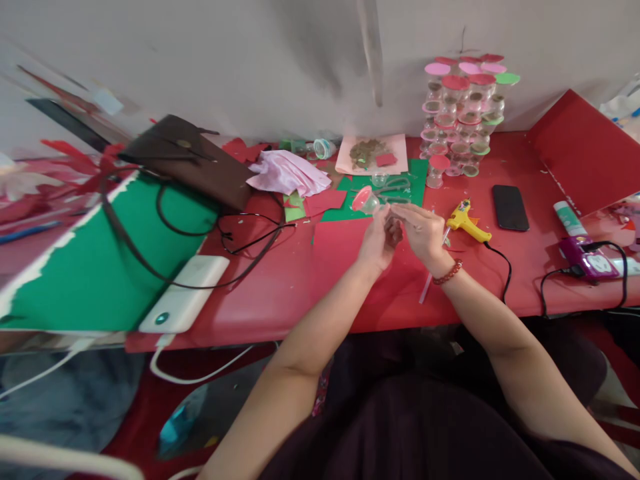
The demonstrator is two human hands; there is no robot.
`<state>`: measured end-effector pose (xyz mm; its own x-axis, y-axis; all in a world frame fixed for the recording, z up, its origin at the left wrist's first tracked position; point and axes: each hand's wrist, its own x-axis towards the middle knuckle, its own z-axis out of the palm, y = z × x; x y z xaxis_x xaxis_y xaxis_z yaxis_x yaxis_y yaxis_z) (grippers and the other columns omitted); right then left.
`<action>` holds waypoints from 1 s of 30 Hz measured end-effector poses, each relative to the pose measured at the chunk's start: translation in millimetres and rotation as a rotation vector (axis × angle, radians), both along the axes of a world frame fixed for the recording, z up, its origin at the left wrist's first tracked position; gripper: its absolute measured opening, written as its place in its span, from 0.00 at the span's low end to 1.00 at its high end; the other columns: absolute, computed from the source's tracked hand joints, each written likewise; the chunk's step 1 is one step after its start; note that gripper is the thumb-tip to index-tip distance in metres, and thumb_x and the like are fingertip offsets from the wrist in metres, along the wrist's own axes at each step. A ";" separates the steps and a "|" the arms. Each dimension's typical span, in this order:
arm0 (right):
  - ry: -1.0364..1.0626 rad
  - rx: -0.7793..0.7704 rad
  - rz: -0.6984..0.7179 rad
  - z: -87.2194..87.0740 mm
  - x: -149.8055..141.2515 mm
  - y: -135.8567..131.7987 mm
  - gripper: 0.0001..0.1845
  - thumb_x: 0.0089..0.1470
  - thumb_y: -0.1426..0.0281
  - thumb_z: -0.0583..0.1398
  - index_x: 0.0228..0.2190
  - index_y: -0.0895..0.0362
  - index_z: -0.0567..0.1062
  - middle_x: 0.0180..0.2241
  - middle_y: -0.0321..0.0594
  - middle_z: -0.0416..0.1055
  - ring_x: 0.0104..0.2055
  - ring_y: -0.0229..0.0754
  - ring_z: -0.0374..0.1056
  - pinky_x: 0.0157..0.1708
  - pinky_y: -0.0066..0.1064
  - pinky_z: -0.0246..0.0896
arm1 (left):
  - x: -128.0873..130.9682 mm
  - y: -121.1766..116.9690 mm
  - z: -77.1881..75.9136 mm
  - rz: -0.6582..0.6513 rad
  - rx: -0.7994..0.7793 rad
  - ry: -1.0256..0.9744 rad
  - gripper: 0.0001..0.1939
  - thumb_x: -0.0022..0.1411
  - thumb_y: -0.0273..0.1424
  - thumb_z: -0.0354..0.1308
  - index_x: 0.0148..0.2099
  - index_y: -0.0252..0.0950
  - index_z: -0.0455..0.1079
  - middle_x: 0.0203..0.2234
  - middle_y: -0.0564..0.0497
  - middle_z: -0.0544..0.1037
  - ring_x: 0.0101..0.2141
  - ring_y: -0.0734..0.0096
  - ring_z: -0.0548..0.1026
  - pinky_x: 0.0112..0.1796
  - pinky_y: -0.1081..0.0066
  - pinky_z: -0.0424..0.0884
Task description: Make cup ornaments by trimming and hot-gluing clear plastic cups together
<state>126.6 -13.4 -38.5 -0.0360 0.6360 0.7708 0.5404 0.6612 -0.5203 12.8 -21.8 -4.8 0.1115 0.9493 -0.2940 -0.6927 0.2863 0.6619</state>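
Both hands meet just above the red desk (280, 293): left hand (379, 241) curled w/ fingers closed on a small clear cup (369, 200) w/ a red lid, cup sticking up-left from the fingertips, while right hand (424, 231), bead bracelet at wrist, has fingers pinched together right beside the cup; can't tell what, if anything, they grip. Just right of that hand lies a yellow glue gun (466, 223), phone (510, 207) a bit further right. Beyond the cup: scissors (395, 190) on green paper (385, 193), then a stack of lidded cups (463, 113) by the wall.
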 end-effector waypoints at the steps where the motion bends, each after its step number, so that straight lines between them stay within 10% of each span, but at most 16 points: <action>1: 0.073 -0.017 0.002 1.4 -1.9 -1.3 0.16 0.64 0.76 0.58 0.40 0.50 0.85 0.44 0.38 0.85 0.47 0.44 0.82 0.48 0.37 0.79 | 1.0 -1.2 1.9 0.008 -0.002 -0.022 0.16 0.60 0.42 0.70 0.31 0.37 0.71 0.20 0.59 0.69 0.19 0.83 0.66 0.21 0.79 0.59; 13: 0.436 -0.360 -0.064 2.5 4.9 15.5 0.14 0.67 0.62 0.58 0.39 0.54 0.82 0.31 0.39 0.80 0.30 0.39 0.77 0.36 0.34 0.77 | -6.8 -3.6 13.9 -0.065 0.010 -0.059 0.27 0.73 0.50 0.48 0.28 0.37 0.68 0.19 0.52 0.74 0.14 0.81 0.60 0.19 0.76 0.58; 19: 0.057 -0.189 -0.225 0.4 16.7 22.5 0.22 0.60 0.69 0.64 0.55 0.44 0.78 0.56 0.44 0.76 0.58 0.49 0.72 0.60 0.51 0.68 | -6.3 0.0 10.8 -0.091 -0.075 0.011 0.28 0.73 0.53 0.48 0.28 0.38 0.65 0.18 0.53 0.73 0.13 0.81 0.60 0.17 0.76 0.54; 30: 0.054 0.003 -0.011 9.9 1.1 -0.8 0.12 0.63 0.73 0.62 0.34 0.48 0.86 0.36 0.38 0.82 0.40 0.43 0.76 0.44 0.38 0.72 | -2.4 0.0 1.1 -0.172 -0.108 0.086 0.27 0.62 0.55 0.63 0.26 0.38 0.63 0.15 0.57 0.67 0.14 0.81 0.63 0.17 0.76 0.52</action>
